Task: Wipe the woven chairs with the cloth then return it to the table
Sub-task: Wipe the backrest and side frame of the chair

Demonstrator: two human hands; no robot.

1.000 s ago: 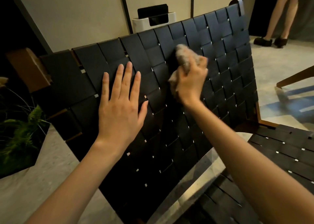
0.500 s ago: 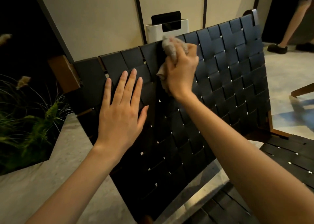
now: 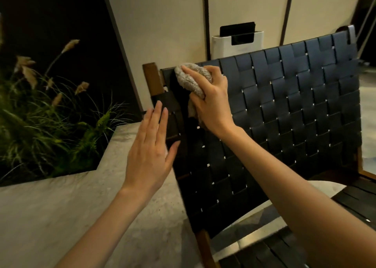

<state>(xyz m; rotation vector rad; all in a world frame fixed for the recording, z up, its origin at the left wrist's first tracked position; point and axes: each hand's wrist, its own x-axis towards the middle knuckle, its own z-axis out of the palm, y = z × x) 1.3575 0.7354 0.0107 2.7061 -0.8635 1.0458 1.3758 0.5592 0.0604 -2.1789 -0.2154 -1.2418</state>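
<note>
Cloth (image 3: 191,78): grey and bunched, pressed to the backrest's top left corner, just beside the wooden post (image 3: 151,78).
Right hand (image 3: 211,102): fingers curled round the cloth, thumb lying across it.
Left hand (image 3: 150,153): flat, fingers straight, holding nothing, at the backrest's left edge below the cloth; contact unclear.
Woven chair (image 3: 295,105): black straps, wooden frame.
Behind: white unit (image 3: 237,45) by the wall.
Left: grasses (image 3: 50,115) beside a stone ledge (image 3: 61,206).

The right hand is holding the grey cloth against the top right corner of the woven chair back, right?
No: the head view shows the right hand holding the grey cloth against the top left corner of the woven chair back.
</note>
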